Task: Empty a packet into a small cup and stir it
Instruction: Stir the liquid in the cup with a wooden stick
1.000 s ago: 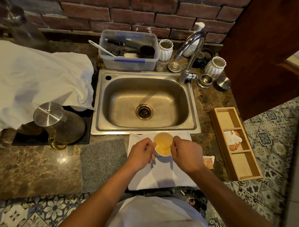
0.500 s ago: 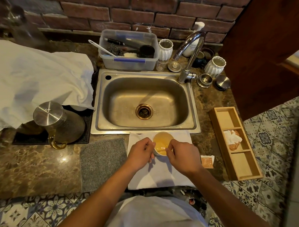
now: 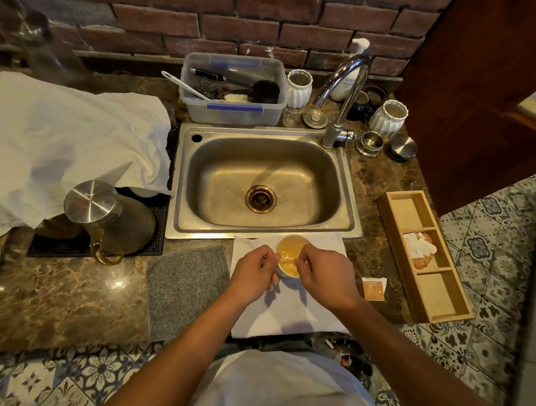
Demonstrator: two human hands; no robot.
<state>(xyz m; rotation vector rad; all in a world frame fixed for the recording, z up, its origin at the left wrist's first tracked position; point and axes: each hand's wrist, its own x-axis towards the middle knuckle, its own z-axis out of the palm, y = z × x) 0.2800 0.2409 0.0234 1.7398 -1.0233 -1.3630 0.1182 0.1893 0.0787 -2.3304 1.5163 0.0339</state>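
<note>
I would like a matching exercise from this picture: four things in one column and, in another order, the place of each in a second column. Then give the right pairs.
Things
1. small cup
2. orange packet
3. metal kettle
4. clear plastic tub

Places
A. behind the sink, at the brick wall
B. on the black mat, left of the sink
C. on the white cloth, between the left hand and the right hand
D. flat on the counter, beside the wooden tray

Pairs: 1-C, 2-D, 3-B, 4-A
</note>
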